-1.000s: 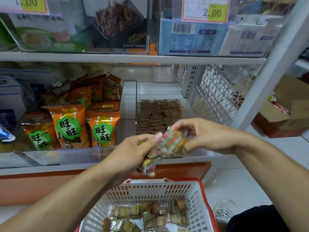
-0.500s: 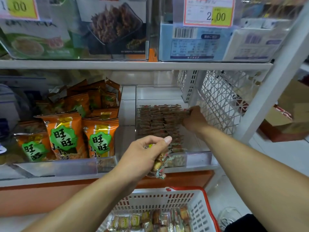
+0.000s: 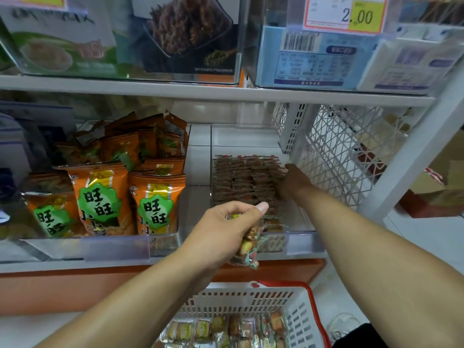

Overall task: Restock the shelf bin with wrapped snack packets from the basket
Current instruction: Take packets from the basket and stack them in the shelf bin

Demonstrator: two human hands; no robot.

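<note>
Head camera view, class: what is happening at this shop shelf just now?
A person is restocking a clear shelf bin with small wrapped snack packets. The left hand grips a bunch of packets in front of the bin. The right hand reaches deep inside, touching the rows of packets already stacked there. Below, a white basket with red trim holds more packets.

Left hand (image 3: 226, 229) grips wrapped packets (image 3: 248, 249) at 6 o'clock of clear bin (image 3: 301, 237). Right hand (image 3: 292, 180) reaches into bin at 3 o'clock of stacked packets (image 3: 246, 182); grip unclear. Basket (image 3: 296, 312) below.
</note>
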